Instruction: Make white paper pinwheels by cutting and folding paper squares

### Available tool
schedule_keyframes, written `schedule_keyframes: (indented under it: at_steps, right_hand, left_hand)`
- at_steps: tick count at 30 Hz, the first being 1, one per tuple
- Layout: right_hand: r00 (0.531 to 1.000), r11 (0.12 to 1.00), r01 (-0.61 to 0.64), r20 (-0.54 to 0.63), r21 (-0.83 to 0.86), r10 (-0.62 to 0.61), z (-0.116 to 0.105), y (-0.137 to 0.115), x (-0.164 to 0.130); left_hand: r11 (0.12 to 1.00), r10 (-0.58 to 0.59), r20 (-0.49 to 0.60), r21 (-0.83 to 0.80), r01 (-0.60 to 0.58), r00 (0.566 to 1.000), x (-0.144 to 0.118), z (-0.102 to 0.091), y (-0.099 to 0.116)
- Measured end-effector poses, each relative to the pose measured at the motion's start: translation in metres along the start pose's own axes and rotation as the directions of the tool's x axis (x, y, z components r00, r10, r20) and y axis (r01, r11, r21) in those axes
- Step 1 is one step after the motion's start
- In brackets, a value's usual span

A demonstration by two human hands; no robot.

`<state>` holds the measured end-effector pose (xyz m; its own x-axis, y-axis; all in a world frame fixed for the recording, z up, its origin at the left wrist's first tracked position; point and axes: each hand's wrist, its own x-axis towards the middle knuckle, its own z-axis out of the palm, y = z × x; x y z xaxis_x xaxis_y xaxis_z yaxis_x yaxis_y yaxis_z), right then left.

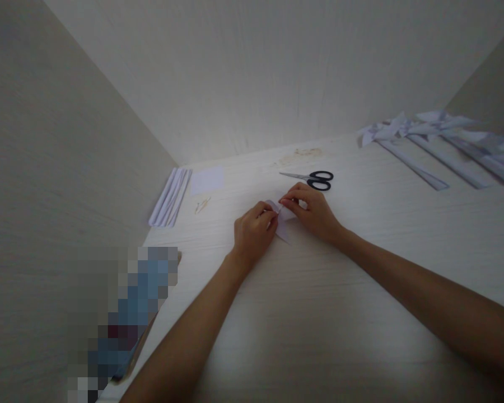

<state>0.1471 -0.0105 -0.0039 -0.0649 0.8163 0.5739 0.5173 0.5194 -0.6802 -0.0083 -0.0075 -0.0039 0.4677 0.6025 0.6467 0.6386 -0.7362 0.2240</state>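
A small white paper pinwheel (283,228), its blades folded and pointed, is held just above the table between my two hands. My left hand (255,229) pinches it from the left, thumb and fingers closed near its middle. From the right, my right hand (306,208) is closed in a pinch at the centre of the same paper, where a thin pale bit shows between the fingertips, too small to make out. Just beyond my right hand lie scissors (319,180) with black handles, blades pointing left.
Several finished paper pinwheels on rolled sticks (428,146) lie at the back right. Rolled paper tubes (170,197), a white paper square (208,180) and thin little sticks (202,205) are at the left. Pale scraps (306,152) lie near the wall. A blurred-out object (138,308) stands at the left edge.
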Motion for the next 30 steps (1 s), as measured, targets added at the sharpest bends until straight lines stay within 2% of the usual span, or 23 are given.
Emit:
schedule_keyframes:
  at_steps: [9,13,16,21,30]
  right_hand:
    - [0.994,0.994,-0.106,0.028,0.027,0.105,-0.002,0.000,0.001]
    - [0.988,0.988,-0.150,0.031,0.044,0.149,-0.001,0.003,0.002]
    - [0.984,0.982,-0.179,0.025,0.062,0.178,-0.001,0.005,0.003]
    - [0.977,0.974,-0.214,0.013,0.078,0.213,-0.002,0.004,0.003]
    - [0.972,0.969,-0.230,-0.032,0.092,0.234,-0.002,0.003,0.003]
  left_hand:
    - [1.000,0.002,-0.015,-0.013,-0.002,1.000,0.000,0.000,-0.001]
    - [1.000,-0.007,-0.094,-0.008,0.006,0.996,0.000,0.000,-0.002]
    - [0.999,0.026,-0.129,0.026,-0.023,0.991,0.000,0.000,-0.001]
    - [0.993,0.090,-0.121,0.092,-0.079,0.989,0.000,-0.002,0.003]
    - [0.971,0.107,-0.136,0.228,-0.074,0.985,0.001,-0.003,0.010]
